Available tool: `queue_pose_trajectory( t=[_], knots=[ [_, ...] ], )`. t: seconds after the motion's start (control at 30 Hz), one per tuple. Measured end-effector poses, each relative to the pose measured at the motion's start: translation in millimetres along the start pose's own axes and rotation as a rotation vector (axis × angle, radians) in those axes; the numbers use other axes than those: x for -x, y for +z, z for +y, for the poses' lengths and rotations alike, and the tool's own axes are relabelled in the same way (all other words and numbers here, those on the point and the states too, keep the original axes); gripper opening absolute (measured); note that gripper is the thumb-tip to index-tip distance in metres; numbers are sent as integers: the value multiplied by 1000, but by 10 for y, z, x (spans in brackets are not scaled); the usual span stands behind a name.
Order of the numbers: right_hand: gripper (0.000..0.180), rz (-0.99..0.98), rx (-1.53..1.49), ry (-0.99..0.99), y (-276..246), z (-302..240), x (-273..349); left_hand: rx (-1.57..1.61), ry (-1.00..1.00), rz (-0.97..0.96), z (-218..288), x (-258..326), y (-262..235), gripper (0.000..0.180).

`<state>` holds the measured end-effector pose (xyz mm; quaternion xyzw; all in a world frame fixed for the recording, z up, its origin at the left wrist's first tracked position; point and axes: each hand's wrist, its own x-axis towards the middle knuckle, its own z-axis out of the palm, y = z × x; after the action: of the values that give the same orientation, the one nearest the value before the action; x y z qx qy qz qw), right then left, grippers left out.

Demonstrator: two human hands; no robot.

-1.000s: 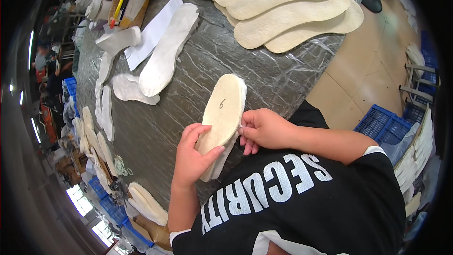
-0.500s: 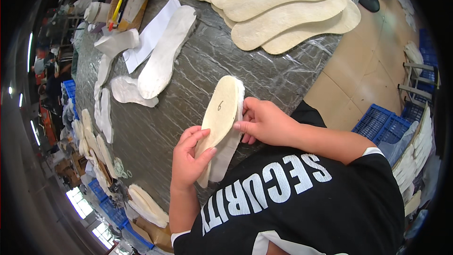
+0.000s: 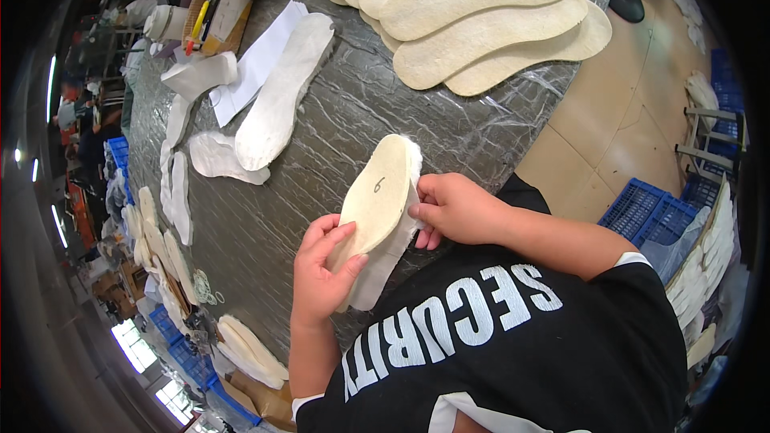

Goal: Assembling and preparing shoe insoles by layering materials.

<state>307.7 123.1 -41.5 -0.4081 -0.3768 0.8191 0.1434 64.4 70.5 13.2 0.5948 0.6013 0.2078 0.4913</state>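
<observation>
A cream insole [image 3: 375, 192] with a dark handwritten mark lies over a white fluffy lining piece [image 3: 383, 269], both held together above the table's near edge. My left hand [image 3: 325, 261] closes on their left side, thumb and fingers at the insole's edge. On the right side, my right hand [image 3: 449, 208] pinches the fluffy edge, its thumb beside the insole's rim. The lining sticks out past the insole along the right and at the lower end. Part of the lower insole is hidden behind my left thumb.
A fanned stack of cream insoles [image 3: 481, 0] covers the table's far side. White insole-shaped pieces [image 3: 281, 104] and a paper sheet [image 3: 255, 64] lie left of centre. A box of tools [image 3: 220, 12] stands at the far left. Blue crates [image 3: 642, 204] sit on the floor at right.
The insole and lining have shifted slightly right and tilted a little, with more of the white fluff showing at the upper right. Both hands keep their grip.
</observation>
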Motion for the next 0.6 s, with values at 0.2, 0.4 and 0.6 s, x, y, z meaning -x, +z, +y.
queue_pose_trajectory(
  t=[0.2,0.4,0.6],
  knots=[
    [17,-31,-173,1,23,79,-13,-97,31,-9,-36,-26,42,47],
    [16,-61,-187,22,20,89,-20,-136,97,20,-92,-58,96,51],
    [17,-77,-211,19,20,118,-19,-204,107,16,-89,-62,115,55]
  ],
)
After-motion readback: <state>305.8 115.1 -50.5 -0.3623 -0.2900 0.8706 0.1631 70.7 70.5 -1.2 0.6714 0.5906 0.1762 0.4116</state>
